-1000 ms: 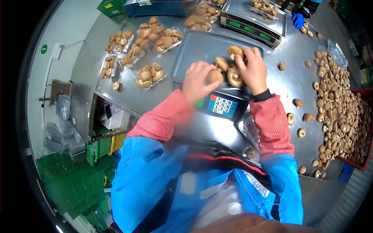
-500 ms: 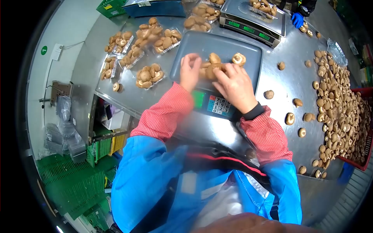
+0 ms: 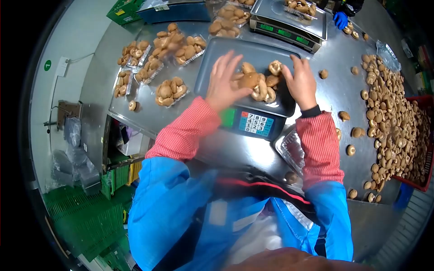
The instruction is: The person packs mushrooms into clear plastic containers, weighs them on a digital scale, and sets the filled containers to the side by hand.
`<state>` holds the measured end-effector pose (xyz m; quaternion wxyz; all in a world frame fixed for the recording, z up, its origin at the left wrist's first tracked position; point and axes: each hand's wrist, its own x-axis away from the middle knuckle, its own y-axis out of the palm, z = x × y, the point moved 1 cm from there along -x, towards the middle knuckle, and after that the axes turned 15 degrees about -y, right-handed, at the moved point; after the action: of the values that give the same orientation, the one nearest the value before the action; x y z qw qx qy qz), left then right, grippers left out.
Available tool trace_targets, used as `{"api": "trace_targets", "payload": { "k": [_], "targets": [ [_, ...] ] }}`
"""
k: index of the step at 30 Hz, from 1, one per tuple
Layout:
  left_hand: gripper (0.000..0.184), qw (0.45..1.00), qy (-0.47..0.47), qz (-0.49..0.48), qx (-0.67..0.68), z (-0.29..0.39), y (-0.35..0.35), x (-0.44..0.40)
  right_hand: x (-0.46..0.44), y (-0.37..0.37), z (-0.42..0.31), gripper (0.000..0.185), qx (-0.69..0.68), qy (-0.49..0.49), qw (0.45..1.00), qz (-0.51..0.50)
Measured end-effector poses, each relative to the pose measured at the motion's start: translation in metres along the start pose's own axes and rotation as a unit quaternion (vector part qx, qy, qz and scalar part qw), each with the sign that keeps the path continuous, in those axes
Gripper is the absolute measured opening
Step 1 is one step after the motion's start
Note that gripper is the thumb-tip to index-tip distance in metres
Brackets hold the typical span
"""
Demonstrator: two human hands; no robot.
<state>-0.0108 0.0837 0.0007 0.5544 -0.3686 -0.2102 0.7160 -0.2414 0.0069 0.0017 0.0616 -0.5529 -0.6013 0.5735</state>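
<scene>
Several brown shiitake mushrooms [image 3: 249,81] lie heaped on the dark grey pan [image 3: 210,56] of a weighing scale. My left hand [image 3: 223,86] is over the left side of the pan, fingers spread, its thumb close to the heap. To the right, my right hand [image 3: 300,81] is open above the pan's right edge. Its thumb points toward one upturned mushroom [image 3: 275,67], and whether they touch I cannot tell. Below the pan sit the scale's number keypad [image 3: 256,123] and a green-lit display [image 3: 228,117], partly covered by my left wrist.
Filled mushroom packs [image 3: 171,91] stand on the metal table at left. A large mushroom pile [image 3: 391,117] is at right, beside a red crate [image 3: 425,180]. A clear plastic tray [image 3: 291,149] lies near my right forearm. Beyond a second scale [image 3: 285,34] is another person's blue-gloved hand [image 3: 341,20].
My right hand has moved off the mushrooms toward the right edge of the pan. My left hand's fingers have spread. More of the heap and the clear tray now show.
</scene>
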Motion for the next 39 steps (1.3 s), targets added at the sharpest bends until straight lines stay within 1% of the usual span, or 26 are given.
{"api": "trace_targets", "payload": {
  "k": [1,2,3,4,6,9,10,12,14,15,17,19,20,22,23,25,26,27,28,30,32,33,35,36,38,39],
  "targets": [
    [0.082,1.000,0.000,-0.011,-0.014,0.004,0.000,-0.007,0.001,0.010,0.006,0.029,-0.030,-0.020,0.999,-0.035],
    [0.081,0.999,0.001,-0.039,-0.016,0.001,0.004,-0.012,0.001,0.018,0.011,0.028,-0.059,-0.041,0.995,-0.067],
    [0.080,0.998,0.003,-0.066,-0.019,-0.004,0.008,-0.018,-0.001,0.019,0.004,0.027,-0.085,-0.067,0.993,-0.053],
    [0.080,0.995,0.003,-0.094,-0.022,-0.009,0.013,-0.020,-0.007,0.013,-0.007,0.023,-0.105,-0.070,0.991,-0.052],
    [0.077,0.997,0.006,-0.081,-0.016,-0.015,0.018,-0.017,-0.018,0.004,-0.025,0.018,-0.111,-0.058,0.992,-0.025],
    [0.074,0.997,-0.004,-0.074,0.018,-0.012,0.020,-0.010,-0.019,0.023,-0.019,0.018,-0.047,-0.189,0.978,-0.074],
    [0.072,0.998,-0.006,-0.064,0.027,-0.013,0.021,-0.009,-0.014,0.029,-0.022,0.018,-0.029,-0.206,0.973,-0.102],
    [0.069,0.998,-0.018,-0.050,0.046,-0.017,0.021,-0.011,-0.009,0.028,-0.020,0.017,-0.093,-0.181,0.975,-0.085],
    [0.067,0.995,-0.048,-0.045,0.069,-0.024,0.022,-0.007,-0.007,0.017,-0.016,0.012,-0.092,-0.163,0.981,-0.046],
    [0.065,0.999,-0.027,-0.033,0.030,-0.022,0.023,-0.005,-0.006,0.014,-0.012,0.010,-0.014,-0.160,0.983,-0.093],
    [0.062,0.999,0.019,-0.014,-0.048,-0.011,0.026,0.001,-0.002,0.024,-0.007,0.008,-0.001,-0.177,0.980,-0.087],
    [0.061,0.998,0.014,0.019,-0.065,-0.005,0.026,0.002,-0.004,0.032,-0.001,0.007,0.003,-0.185,0.979,-0.088],
    [0.061,0.997,0.013,0.034,-0.075,-0.003,0.025,0.003,-0.001,0.032,0.001,0.008,-0.016,-0.179,0.982,-0.065],
    [0.063,0.999,0.006,0.024,-0.033,-0.012,0.025,0.002,0.000,0.019,-0.007,0.010,-0.056,-0.165,0.984,-0.019],
    [0.065,1.000,0.002,0.021,-0.012,-0.017,0.024,0.000,0.001,0.011,-0.011,0.012,-0.042,-0.141,0.989,-0.009],
    [0.067,0.999,-0.010,0.041,-0.026,-0.020,0.019,-0.003,0.008,-0.014,-0.031,0.019,-0.017,-0.089,0.996,0.008],
    [0.069,0.998,-0.016,0.051,-0.033,-0.018,0.016,-0.003,0.014,-0.017,-0.039,0.024,-0.029,-0.062,0.996,-0.052],
    [0.078,0.995,0.000,0.003,-0.095,-0.005,0.008,-0.003,0.020,-0.015,-0.045,0.026,-0.031,-0.081,0.995,-0.059],
    [0.079,0.998,-0.005,-0.012,-0.069,-0.004,0.009,-0.001,0.027,-0.008,-0.051,0.028,-0.033,-0.100,0.992,-0.066],
    [0.081,0.999,-0.014,-0.039,-0.017,-0.003,0.011,-0.001,0.034,0.002,-0.059,0.035,-0.017,-0.117,0.993,-0.021],
    [0.079,1.000,-0.011,-0.029,-0.003,-0.001,0.006,-0.008,0.038,0.009,-0.055,0.032,-0.090,-0.045,0.995,-0.013],
    [0.078,1.000,-0.012,-0.026,0.004,-0.002,0.003,-0.009,0.038,0.008,-0.057,0.032,-0.099,-0.028,0.994,-0.025],
    [0.069,0.996,0.017,-0.084,0.030,-0.011,0.008,-0.014,0.033,0.000,-0.060,0.032,-0.116,0.004,0.992,-0.048],
    [0.064,0.992,0.033,-0.111,0.043,-0.013,0.009,-0.016,0.030,-0.003,-0.063,0.031,-0.104,0.001,0.994,-0.029],
    [0.051,0.963,-0.105,-0.131,0.211,-0.015,0.011,-0.017,0.027,-0.007,-0.069,0.030,-0.082,-0.005,0.997,0.007],
    [0.045,0.931,-0.173,-0.139,0.291,-0.016,0.011,-0.015,0.026,-0.005,-0.070,0.028,-0.058,-0.047,0.997,0.016]
  ]
}}
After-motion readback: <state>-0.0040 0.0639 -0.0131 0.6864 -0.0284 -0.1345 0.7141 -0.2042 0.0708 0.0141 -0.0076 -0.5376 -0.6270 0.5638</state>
